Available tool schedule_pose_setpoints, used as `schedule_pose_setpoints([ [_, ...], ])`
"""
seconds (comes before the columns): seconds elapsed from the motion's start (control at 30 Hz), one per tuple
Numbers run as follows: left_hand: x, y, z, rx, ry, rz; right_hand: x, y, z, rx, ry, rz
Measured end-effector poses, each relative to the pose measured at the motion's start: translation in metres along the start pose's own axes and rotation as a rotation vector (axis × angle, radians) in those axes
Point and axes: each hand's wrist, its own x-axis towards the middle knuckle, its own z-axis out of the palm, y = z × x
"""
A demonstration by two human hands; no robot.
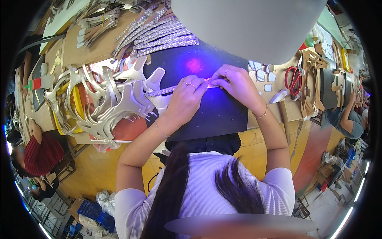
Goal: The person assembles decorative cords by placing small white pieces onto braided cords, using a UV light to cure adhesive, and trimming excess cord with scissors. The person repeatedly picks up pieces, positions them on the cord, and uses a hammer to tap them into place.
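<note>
A silver-white braided strap (162, 91) runs from the left into my left hand (184, 101), whose fingers are closed on it. The fingertips of my right hand (238, 85) pinch the strap's far end, just right of the left fingers. That end glows pink under the light, so its detail is hard to make out. Both hands are over a black mat (223, 115), with a blue and red light spot just beyond them. Beside my left hand, silver cut-out strap pieces (123, 101) lie in a pile, some reaching the mat's left edge.
Several braided straps (163, 36) lie fanned beyond the mat. A large pale rounded cover (250, 24) hangs over the far side. To the right are small pale pieces (260, 75), red-handled scissors (293, 81) and tan strap pieces (312, 85). Other people sit at both sides.
</note>
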Motion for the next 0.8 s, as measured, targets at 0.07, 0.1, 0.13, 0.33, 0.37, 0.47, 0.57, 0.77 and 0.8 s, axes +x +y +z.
schedule_pose_setpoints([
  [0.07, 0.0004, 0.0001, -0.0002, -0.004, -0.003, 0.001, 0.0003, 0.0001, 0.0004, 0.003, 0.011, 0.001],
  [0.1, 0.0005, 0.0003, -0.0003, -0.009, -0.009, -0.003, 0.0002, 0.0002, 0.0007, 0.016, 0.008, 0.013],
  [0.13, 0.0007, 0.0007, -0.0002, -0.017, -0.018, -0.011, -0.0001, 0.0003, 0.0011, -0.004, 0.018, 0.004],
  [0.33, 0.0008, 0.0061, 0.0022, -0.068, -0.028, -0.130, -0.0008, 0.0008, 0.0027, -0.043, 0.021, 0.028],
  [0.37, 0.0010, 0.0071, 0.0026, -0.062, -0.035, -0.150, -0.0008, 0.0009, 0.0029, -0.036, 0.021, 0.035],
  [0.47, 0.0023, 0.0090, 0.0023, -0.072, -0.049, -0.197, -0.0016, 0.0016, 0.0034, -0.029, 0.024, 0.038],
  [0.57, 0.0040, 0.0087, 0.0002, -0.124, -0.043, -0.217, -0.0029, 0.0024, 0.0038, -0.031, 0.023, 0.040],
  [0.77, 0.0080, 0.0064, -0.0021, -0.160, -0.027, -0.237, -0.0077, -0.0016, 0.0066, 0.020, 0.059, 0.048],
  [0.8, 0.0085, 0.0062, -0.0024, -0.160, -0.025, -0.235, -0.0097, -0.0030, 0.0075, 0.027, 0.057, 0.079],
])
